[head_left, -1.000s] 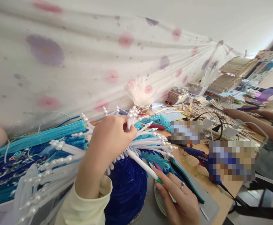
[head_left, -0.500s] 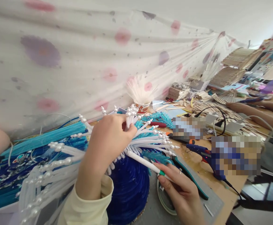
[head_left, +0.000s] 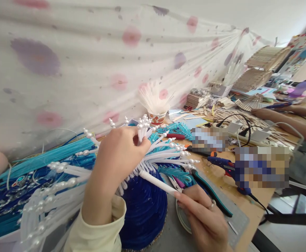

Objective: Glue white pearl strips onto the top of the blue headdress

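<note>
My left hand (head_left: 120,154) pinches a small bunch of white stems tipped with pearl beads (head_left: 144,125) above a dark blue rounded form (head_left: 145,217). White pearl-tipped stems (head_left: 168,153) fan out to the right from the form's upper edge. In my right hand (head_left: 202,213) is the end of a white stick (head_left: 158,183); its far tip lies near the base of those stems, over the blue surface. More white beaded stems (head_left: 63,182) spread at the left, partly behind my left forearm.
Teal-handled pliers (head_left: 213,194), a blue glue gun (head_left: 225,166) and a round tin (head_left: 183,217) lie at the right. Behind stands a paper cup (head_left: 157,118) of clear sticks. Another person's arms (head_left: 281,122) rest at the far right. Blue strands (head_left: 45,157) lie left.
My right fingers have closed over the stick's end, covering its green part. The whole view has shifted slightly, and my left hand still holds the beaded bunch.
</note>
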Tool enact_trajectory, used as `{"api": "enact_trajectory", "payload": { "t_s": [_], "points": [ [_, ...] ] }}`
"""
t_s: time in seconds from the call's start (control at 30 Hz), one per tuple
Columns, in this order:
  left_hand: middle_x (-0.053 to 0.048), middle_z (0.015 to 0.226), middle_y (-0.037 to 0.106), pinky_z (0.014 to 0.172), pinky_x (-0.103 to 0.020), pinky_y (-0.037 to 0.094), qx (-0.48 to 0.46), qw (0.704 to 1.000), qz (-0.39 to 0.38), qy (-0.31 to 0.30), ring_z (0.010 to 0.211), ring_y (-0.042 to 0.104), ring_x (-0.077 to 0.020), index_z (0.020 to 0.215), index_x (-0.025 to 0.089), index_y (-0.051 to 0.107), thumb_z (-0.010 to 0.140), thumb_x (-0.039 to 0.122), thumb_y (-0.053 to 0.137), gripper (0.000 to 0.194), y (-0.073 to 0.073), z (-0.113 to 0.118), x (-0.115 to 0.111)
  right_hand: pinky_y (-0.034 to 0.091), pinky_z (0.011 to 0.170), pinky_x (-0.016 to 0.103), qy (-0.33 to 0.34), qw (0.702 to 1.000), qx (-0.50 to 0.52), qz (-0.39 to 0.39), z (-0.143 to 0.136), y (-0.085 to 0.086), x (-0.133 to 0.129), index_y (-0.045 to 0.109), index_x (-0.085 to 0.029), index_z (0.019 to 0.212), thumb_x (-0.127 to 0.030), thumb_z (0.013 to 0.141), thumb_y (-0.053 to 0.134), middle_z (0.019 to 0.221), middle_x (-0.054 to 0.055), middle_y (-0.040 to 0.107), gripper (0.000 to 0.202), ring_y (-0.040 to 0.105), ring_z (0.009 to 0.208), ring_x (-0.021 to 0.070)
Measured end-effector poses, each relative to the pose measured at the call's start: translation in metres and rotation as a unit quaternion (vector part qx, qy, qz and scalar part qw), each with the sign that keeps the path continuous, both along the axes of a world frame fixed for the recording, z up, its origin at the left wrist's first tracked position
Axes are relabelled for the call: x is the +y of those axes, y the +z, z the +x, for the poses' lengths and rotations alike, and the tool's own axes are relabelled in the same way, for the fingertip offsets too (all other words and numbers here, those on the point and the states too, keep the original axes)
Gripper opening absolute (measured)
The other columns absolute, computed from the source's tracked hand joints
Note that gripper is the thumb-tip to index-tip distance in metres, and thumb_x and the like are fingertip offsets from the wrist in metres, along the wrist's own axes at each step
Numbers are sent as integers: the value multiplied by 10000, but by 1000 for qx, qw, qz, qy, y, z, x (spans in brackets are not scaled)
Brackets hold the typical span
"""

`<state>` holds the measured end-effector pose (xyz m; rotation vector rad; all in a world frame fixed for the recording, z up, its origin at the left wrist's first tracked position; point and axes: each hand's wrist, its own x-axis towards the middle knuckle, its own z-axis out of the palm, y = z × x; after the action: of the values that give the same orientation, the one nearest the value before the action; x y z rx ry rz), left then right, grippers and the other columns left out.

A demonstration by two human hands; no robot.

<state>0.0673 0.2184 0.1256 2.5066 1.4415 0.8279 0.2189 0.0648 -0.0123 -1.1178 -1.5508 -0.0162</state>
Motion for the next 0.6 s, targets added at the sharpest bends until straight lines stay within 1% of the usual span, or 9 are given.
{"api": "enact_trajectory", "payload": {
  "t_s": [0.1,0.17,0.23,0.3,0.33,0.4,0.47,0.53,0.6],
  "points": [
    [13,522,497,539,-305,281,3,1000,5,-2,529,407,-149,530,232,400,790,358,553,327,0,0,0,597,654,328,-9,995,-86,41,4,0,-4,678,-257,1356,-58,977,508,823,54,661,461,665,758,191],
    [9,522,504,535,-302,282,4,1000,6,-4,532,415,-151,530,232,410,790,359,553,323,0,0,1,610,667,342,-26,993,-103,60,3,0,-5,676,-268,1355,-79,979,527,825,53,668,446,669,765,200],
    [9,525,504,532,-301,279,4,1000,5,-4,531,411,-148,529,231,407,789,351,551,321,0,0,1,595,614,333,-50,991,-70,98,1,0,-6,670,-286,1359,-88,962,563,801,38,663,456,659,725,197],
    [15,520,485,530,-303,271,6,1000,3,-1,520,384,-140,522,230,389,789,347,550,333,0,-1,1,564,569,323,-90,988,1,125,-2,-2,-7,674,-286,1352,-96,948,586,777,27,669,455,644,674,188],
    [19,516,471,529,-304,267,6,1000,3,0,514,367,-137,519,231,378,789,348,550,341,0,-1,1,553,565,318,-114,985,40,120,-3,-3,-8,689,-281,1329,-99,942,599,756,21,676,437,641,653,184],
    [25,506,442,528,-308,258,5,1000,0,-2,507,347,-136,513,232,361,789,351,553,357,0,-1,1,542,562,308,-148,979,116,73,-3,-2,-11,743,-269,1220,-120,936,631,698,9,690,339,644,611,177],
    [27,494,419,527,-312,247,2,1000,-3,-7,503,338,-138,510,234,347,787,345,555,363,0,-2,0,529,527,297,-131,973,186,34,1,5,-12,771,-260,1103,-176,940,658,627,1,676,215,639,557,174],
    [28,484,401,527,-315,235,-3,1000,-3,-10,500,327,-139,510,235,332,784,331,554,366,0,-2,0,495,464,280,-71,963,257,30,9,19,-11,776,-260,1032,-263,953,667,565,-8,634,135,607,496,166],
    [30,478,390,527,-317,227,-7,1000,-2,-11,497,316,-139,513,234,318,781,320,553,366,0,-2,0,435,404,250,-12,944,326,46,17,38,-8,776,-262,962,-335,933,700,490,-33,553,109,532,427,139]
  ]
}}
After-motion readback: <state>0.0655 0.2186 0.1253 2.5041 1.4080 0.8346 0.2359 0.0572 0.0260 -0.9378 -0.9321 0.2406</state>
